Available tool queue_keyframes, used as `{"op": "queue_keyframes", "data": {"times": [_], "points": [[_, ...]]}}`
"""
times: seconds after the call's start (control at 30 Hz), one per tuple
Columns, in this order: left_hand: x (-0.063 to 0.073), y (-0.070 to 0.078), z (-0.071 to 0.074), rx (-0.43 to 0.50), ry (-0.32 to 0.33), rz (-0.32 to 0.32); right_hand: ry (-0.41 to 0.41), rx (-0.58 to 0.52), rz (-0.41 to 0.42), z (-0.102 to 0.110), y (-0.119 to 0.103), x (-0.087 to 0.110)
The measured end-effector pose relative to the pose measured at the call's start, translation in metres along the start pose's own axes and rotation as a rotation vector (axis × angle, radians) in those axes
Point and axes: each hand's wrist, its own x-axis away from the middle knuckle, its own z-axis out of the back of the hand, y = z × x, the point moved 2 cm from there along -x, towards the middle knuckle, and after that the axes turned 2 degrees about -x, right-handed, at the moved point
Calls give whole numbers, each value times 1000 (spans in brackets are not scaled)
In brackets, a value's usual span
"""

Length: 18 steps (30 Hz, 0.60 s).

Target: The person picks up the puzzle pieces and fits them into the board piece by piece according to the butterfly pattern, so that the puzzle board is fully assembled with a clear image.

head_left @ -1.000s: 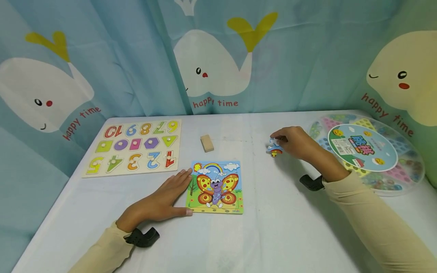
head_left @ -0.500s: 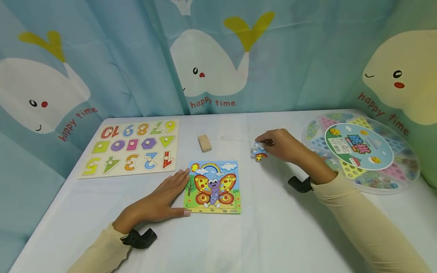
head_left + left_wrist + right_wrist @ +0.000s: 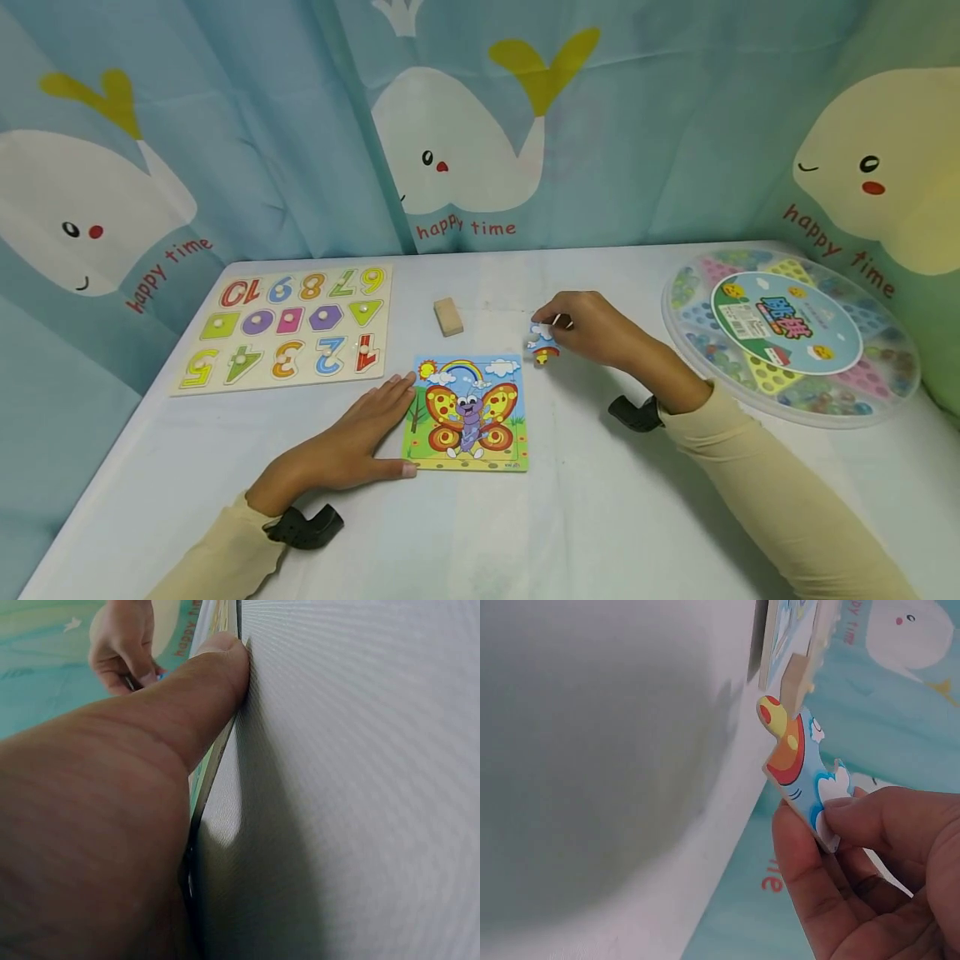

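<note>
In the head view my right hand holds a jigsaw piece just beyond the upper right corner of a butterfly picture puzzle. Thumb and fingers pinch the piece by its white-cloud end in the right wrist view; its red, orange and yellow end points away from the hand. My left hand lies with straight fingers along the puzzle's left side, fingertips and thumb tip at its edge. The left wrist view shows the thumb close up against that edge, hiding most of the puzzle.
Behind the puzzle lies a small plain wooden block. A number-and-shape peg board is at the back left. At the back right sits a round, clear game case with marbles. A whale-print curtain hangs behind the white table.
My right hand has carried the jigsaw piece leftward and slightly nearer, towards the butterfly puzzle. The left hand stays at the puzzle's edge. The head view has shifted slightly.
</note>
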Motion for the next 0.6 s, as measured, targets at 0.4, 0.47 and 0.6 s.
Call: {"op": "queue_keyframes", "data": {"times": [0.4, 0.47, 0.6], "points": [[-1, 0, -1, -2, 3, -7, -28, -41, 46, -10, -14, -5], [-1, 0, -1, -4, 2, -6, -30, -51, 56, -12, -16, -6], [-1, 0, 0, -7, 4, 0, -42, -47, 77, -16, -22, -6]]}}
